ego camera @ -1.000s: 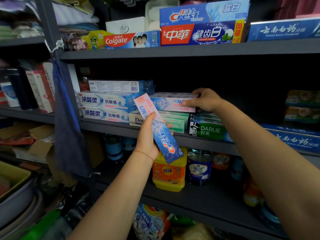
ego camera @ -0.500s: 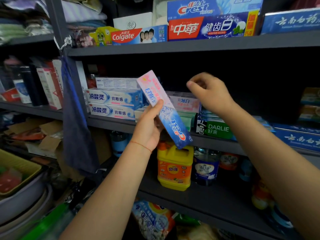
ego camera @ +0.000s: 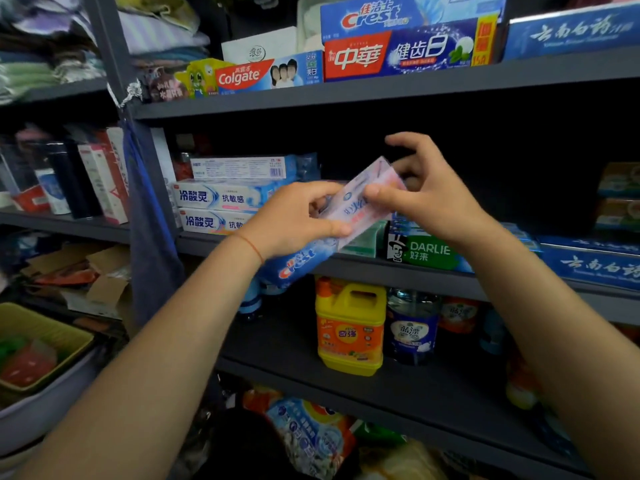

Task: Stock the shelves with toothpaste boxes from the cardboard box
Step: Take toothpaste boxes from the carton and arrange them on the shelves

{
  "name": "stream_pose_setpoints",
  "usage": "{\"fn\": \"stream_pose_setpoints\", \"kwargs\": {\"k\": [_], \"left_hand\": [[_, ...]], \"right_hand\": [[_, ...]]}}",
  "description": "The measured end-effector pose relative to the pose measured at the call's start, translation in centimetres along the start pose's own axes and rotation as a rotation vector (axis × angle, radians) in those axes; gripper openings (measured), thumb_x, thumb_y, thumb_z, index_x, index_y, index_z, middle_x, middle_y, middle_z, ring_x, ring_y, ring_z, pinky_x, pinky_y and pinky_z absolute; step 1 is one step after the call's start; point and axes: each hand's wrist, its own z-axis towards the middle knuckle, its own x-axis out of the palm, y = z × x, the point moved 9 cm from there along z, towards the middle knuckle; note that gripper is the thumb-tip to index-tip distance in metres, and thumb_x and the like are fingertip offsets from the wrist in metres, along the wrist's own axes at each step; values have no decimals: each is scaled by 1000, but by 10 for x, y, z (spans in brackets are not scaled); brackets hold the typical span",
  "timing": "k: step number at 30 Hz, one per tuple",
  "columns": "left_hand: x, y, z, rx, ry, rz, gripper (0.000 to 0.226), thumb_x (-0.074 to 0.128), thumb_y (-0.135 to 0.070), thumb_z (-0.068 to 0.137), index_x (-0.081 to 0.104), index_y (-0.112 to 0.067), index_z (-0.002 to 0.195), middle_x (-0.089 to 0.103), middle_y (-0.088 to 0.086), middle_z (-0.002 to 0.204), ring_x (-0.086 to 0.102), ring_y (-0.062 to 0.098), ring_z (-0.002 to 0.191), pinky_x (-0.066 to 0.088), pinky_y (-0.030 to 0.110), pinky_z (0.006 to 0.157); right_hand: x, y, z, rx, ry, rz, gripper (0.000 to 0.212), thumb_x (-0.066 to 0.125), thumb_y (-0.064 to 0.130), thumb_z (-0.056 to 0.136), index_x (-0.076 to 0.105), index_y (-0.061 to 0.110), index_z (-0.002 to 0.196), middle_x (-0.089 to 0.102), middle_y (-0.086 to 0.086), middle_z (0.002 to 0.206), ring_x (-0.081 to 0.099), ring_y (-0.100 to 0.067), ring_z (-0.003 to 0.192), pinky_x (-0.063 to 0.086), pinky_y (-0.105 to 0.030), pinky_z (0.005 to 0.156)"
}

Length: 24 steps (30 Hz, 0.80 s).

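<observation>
A pink-and-blue Crest toothpaste box [ego camera: 349, 209] is held tilted in front of the middle shelf [ego camera: 381, 268], pink end up and to the right. My left hand [ego camera: 294, 220] grips its middle from below. My right hand [ego camera: 426, 195] pinches the pink upper end with thumb and fingers. Behind the box, stacked toothpaste boxes [ego camera: 221, 199] fill the shelf's left part, and a green Darlie box [ego camera: 429, 252] lies under my right wrist. The cardboard box is not in view.
The top shelf [ego camera: 346, 91] carries Colgate [ego camera: 249, 76], Crest and red-and-blue boxes. Dark room lies on the middle shelf behind my right hand. A yellow detergent jug [ego camera: 349, 327] and bottles stand on the lower shelf. A blue cloth [ego camera: 149, 244] hangs from the upright.
My left hand has swung the Crest box from pointing up-left to pointing up-right. My right hand left the stacked boxes and came down onto the box's pink end.
</observation>
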Motion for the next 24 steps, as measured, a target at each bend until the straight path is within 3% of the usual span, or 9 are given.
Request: {"fn": "stream_pose_setpoints", "kwargs": {"k": [2, 4, 7, 9, 11, 13, 15, 17, 24], "left_hand": [[-6, -7, 10, 50, 43, 268, 54, 76, -43, 76, 62, -30, 128, 70, 1, 105, 64, 20, 97, 50, 41, 91], [-11, -11, 23, 59, 55, 555, 62, 67, -49, 81, 52, -36, 140, 64, 0, 124, 55, 25, 117, 38, 42, 102], [-17, -28, 34, 115, -91, 771, 58, 65, -36, 91, 45, -34, 145, 54, 1, 132, 44, 24, 126, 26, 40, 102], [-23, -40, 24, 193, -336, 736, 48, 63, -25, 90, 55, -24, 138, 56, 5, 128, 49, 27, 121, 33, 42, 98], [-21, -29, 7, 151, -485, 650, 34, 56, -21, 90, 63, -17, 123, 58, 9, 115, 57, 31, 104, 42, 39, 81], [-1, 2, -1, -7, -392, 601, 27, 50, -24, 95, 64, -16, 116, 58, 7, 113, 60, 28, 93, 45, 35, 71], [27, 34, -8, -107, -209, 641, 34, 48, -29, 97, 60, -17, 127, 56, 6, 124, 58, 24, 107, 52, 39, 81], [44, 51, -14, -122, -106, 635, 45, 49, -32, 98, 50, -17, 140, 51, 4, 135, 48, 23, 124, 48, 41, 95], [48, 53, -18, -71, -191, 585, 48, 53, -29, 95, 49, -14, 140, 52, 7, 130, 45, 26, 123, 44, 45, 97]], "right_hand": [[-3, -2, -1, -23, 91, -213, 55, 84, 27, 76, 53, 23, 122, 64, -2, 97, 61, -11, 80, 52, -30, 71], [-4, -6, -1, -29, 114, -477, 47, 81, 37, 76, 57, 23, 113, 65, 3, 97, 62, -15, 87, 51, -34, 74], [-15, -6, 0, -20, -65, -570, 44, 78, 38, 79, 58, 19, 114, 64, 4, 97, 59, -13, 87, 47, -28, 73], [-20, -12, 2, 19, -176, -483, 45, 78, 34, 82, 59, 15, 118, 64, 3, 99, 58, -11, 86, 44, -23, 72], [-18, -25, 3, 83, -207, -447, 48, 76, 33, 84, 58, 11, 122, 61, 3, 102, 56, -11, 87, 41, -19, 70], [-13, -43, 6, 162, -168, -455, 50, 74, 33, 86, 56, 8, 126, 56, 2, 102, 54, -12, 89, 38, -19, 69], [-4, -60, 9, 234, -103, -484, 51, 71, 34, 88, 54, 7, 128, 56, -1, 107, 55, -17, 93, 41, -26, 72], [0, -68, 11, 255, -105, -491, 50, 69, 34, 90, 52, 10, 130, 54, -8, 116, 56, -23, 100, 46, -32, 78], [4, -61, 9, 159, -212, -513, 34, 67, 28, 92, 54, 12, 118, 54, -12, 107, 49, -18, 89, 39, -28, 72]]}}
